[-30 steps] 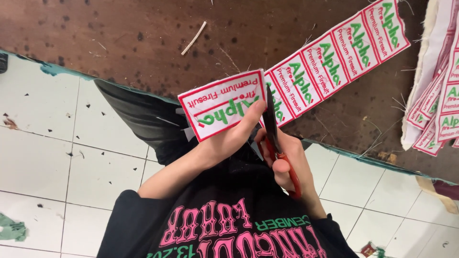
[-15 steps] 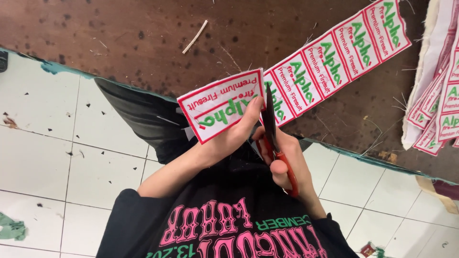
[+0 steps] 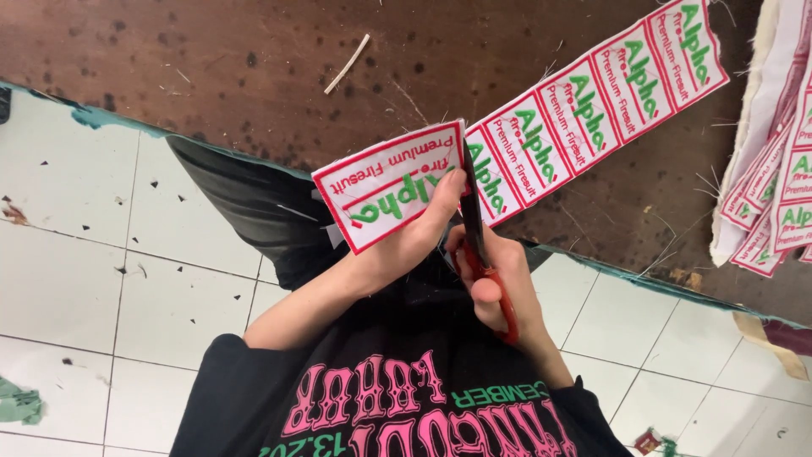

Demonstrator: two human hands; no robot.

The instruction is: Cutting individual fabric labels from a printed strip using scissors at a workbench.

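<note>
A: Which step is this?

B: Likely mid-cut. The left hand (image 3: pixel 414 241) pinches the end label of a white fabric strip of red-bordered labels (image 3: pixel 541 135), held above the dark brown surface (image 3: pixel 211 68); the right hand (image 3: pixel 499 288) grips red-handled scissors (image 3: pixel 478 245).

A: Orientation?

B: The strip runs diagonally toward upper right, blades crossing it. Closing along the border seems next.

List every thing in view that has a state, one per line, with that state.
Label strip: uncut, lying across the brown table, near end raised.
End label: lifted, pinched in the left hand.
Scissors: red-handled, gripped in the right hand, blades at the line between end label and strip.
Label stack: loose pile at the table's edge.
</note>
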